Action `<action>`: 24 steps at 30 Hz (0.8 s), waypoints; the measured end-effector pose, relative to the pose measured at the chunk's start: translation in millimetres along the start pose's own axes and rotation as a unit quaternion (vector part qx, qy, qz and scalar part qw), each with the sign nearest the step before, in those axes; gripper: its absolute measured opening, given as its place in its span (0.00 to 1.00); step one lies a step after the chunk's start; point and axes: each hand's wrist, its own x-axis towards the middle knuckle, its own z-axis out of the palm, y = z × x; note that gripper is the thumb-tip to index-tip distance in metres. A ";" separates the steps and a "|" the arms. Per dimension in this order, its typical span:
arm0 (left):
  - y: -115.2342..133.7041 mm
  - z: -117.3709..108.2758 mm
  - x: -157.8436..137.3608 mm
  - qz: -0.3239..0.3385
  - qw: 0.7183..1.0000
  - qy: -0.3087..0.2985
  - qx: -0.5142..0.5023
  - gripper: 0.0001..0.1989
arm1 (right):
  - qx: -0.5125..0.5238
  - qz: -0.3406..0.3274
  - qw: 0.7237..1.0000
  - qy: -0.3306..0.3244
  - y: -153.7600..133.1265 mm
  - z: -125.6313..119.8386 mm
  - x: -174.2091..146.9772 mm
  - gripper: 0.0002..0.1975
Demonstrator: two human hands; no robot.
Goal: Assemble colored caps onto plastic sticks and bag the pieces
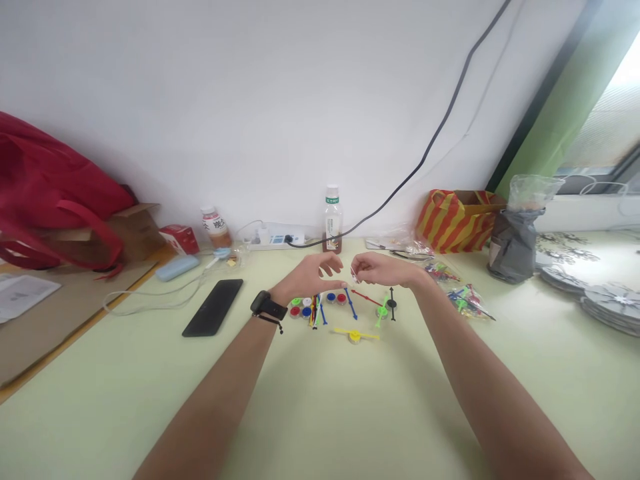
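My left hand is held over the table with thumb and fingers apart and nothing between them. Close to its right, my right hand pinches a small clear-whitish piece, too small to make out fully. Below the hands lie a blue arrow and a red arrow. A green arrow, a black arrow and a yellow arrow sit on round bases. Under my left wrist are several coloured round discs and a bunch of arrows.
A black phone lies left. Along the wall stand a drink bottle, a power strip and a striped bag. To the right are bagged coloured parts and stacked grey discs. A black cable hangs across.
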 end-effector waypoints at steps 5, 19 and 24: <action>14.8 5.4 3.1 0.027 0.996 0.001 -0.091 0.16 | 0.058 -0.059 0.996 0.022 -2.4 12.5 9.4 0.05; 4.2 10.2 -0.2 -0.044 0.988 -0.122 -0.080 0.11 | -0.149 0.091 0.984 0.027 9.6 21.4 18.7 0.12; 2.7 12.4 -1.9 -0.046 0.977 -0.207 -0.017 0.11 | -0.196 0.119 0.973 -0.011 18.2 22.7 22.1 0.20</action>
